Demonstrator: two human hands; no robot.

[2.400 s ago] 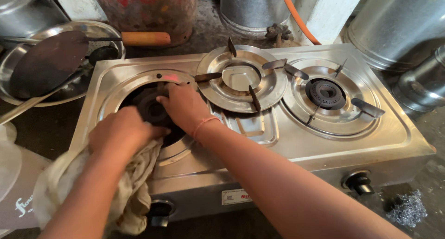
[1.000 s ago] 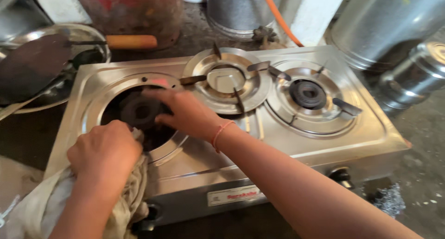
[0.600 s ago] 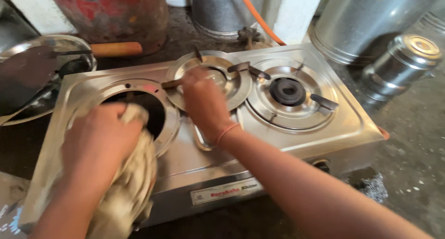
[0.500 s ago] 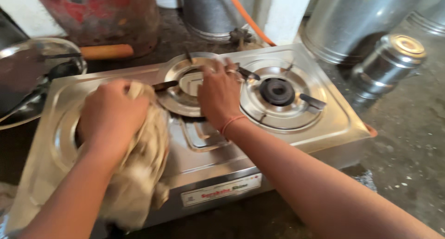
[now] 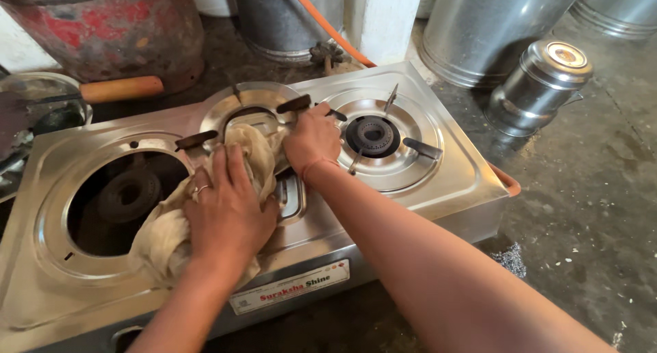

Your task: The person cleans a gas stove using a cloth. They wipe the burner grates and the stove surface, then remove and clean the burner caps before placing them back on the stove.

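A person's left hand (image 5: 229,212) lay flat, fingers spread and pressing down, on a crumpled cream cloth (image 5: 171,233) that draped across the top of a stainless-steel three-burner gas stove (image 5: 438,195), between the open left burner well (image 5: 123,202) and the middle burner ring (image 5: 250,106). A ring showed on one finger of that hand. The right hand (image 5: 311,141) rested at the right edge of the middle burner ring, its fingers curled over the ring's rim and the end of the cloth; whether they gripped either could not be told. The right burner (image 5: 373,135) sat uncovered with its dark pan supports in place. Beside the stove stood a small lidded steel container (image 5: 537,86), larger steel drums (image 5: 479,31) behind it, an orange gas hose (image 5: 325,28), a red cylinder (image 5: 109,28) and a wooden-handled pan (image 5: 120,89).
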